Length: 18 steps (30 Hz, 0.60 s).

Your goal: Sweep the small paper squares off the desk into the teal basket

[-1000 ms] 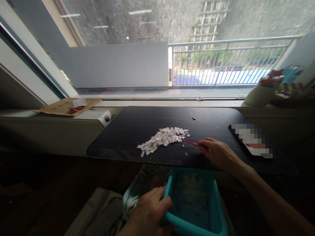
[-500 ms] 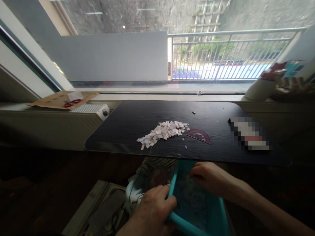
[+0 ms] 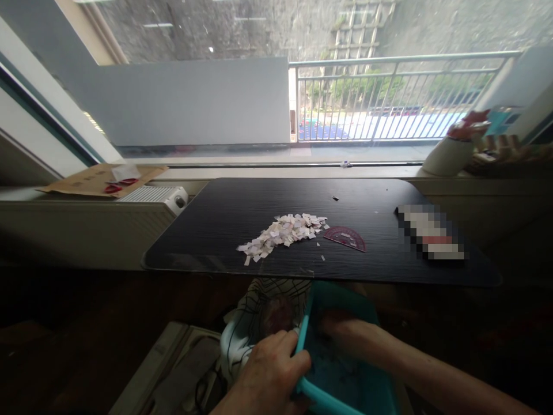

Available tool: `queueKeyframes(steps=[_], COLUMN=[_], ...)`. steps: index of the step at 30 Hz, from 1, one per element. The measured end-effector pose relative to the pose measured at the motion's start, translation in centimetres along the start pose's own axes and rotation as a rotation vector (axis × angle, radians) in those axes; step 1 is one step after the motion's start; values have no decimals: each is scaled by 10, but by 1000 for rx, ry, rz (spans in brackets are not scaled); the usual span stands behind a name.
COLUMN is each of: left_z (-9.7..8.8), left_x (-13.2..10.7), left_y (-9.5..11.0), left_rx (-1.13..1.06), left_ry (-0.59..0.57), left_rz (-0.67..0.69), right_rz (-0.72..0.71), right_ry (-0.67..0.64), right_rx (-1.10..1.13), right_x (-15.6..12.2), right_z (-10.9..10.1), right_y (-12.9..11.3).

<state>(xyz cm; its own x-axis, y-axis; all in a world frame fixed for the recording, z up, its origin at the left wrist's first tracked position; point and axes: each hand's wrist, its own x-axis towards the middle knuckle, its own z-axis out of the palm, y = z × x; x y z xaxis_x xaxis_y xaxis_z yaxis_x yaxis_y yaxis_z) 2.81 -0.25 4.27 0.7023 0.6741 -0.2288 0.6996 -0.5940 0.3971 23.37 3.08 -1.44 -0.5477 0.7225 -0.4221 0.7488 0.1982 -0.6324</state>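
Note:
My left hand (image 3: 274, 366) grips the near left rim of a turquoise plastic bin (image 3: 305, 328), thumb over the edge and fingers outside. Down inside the same bin is my right hand (image 3: 339, 325); its fingers are in shadow, so what they hold, if anything, cannot be made out. Some dark, indistinct bits lie on the bin's floor. Above the bin, on the black tabletop (image 3: 207, 219), a heap of small white paper pieces (image 3: 285, 233) is spread out. A pink transparent protractor (image 3: 345, 237) lies just right of the heap, with a few loose scraps near it.
A blurred-out flat object (image 3: 432, 233) lies at the table's right. Red-handled scissors (image 3: 121, 185) rest on a brown envelope (image 3: 90, 180) above the radiator (image 3: 159, 199). A white vase (image 3: 447, 154) stands on the sill at right. A grid-patterned bag (image 3: 246, 323) sits left of the bin.
My right hand has gone from near the bin's far rim down into the bin. My left hand keeps its hold on the rim. The view has shifted slightly.

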Motion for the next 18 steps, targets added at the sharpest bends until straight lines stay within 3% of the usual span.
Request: queueKeyframes(steps=[5, 13, 18], left_z=[2, 10, 12], left_x=[-2, -5, -6], left_y=[-4, -13, -15], left_rx=[1, -8, -9], left_ry=[12, 74, 110], left_rz=[-19, -32, -17], right_rz=[41, 69, 82], right_ry=[66, -32, -69], right_rx=[139, 811, 925], right_x=[-11, -27, -36], right_z=[-18, -40, -52], right_y=[4, -2, -14])
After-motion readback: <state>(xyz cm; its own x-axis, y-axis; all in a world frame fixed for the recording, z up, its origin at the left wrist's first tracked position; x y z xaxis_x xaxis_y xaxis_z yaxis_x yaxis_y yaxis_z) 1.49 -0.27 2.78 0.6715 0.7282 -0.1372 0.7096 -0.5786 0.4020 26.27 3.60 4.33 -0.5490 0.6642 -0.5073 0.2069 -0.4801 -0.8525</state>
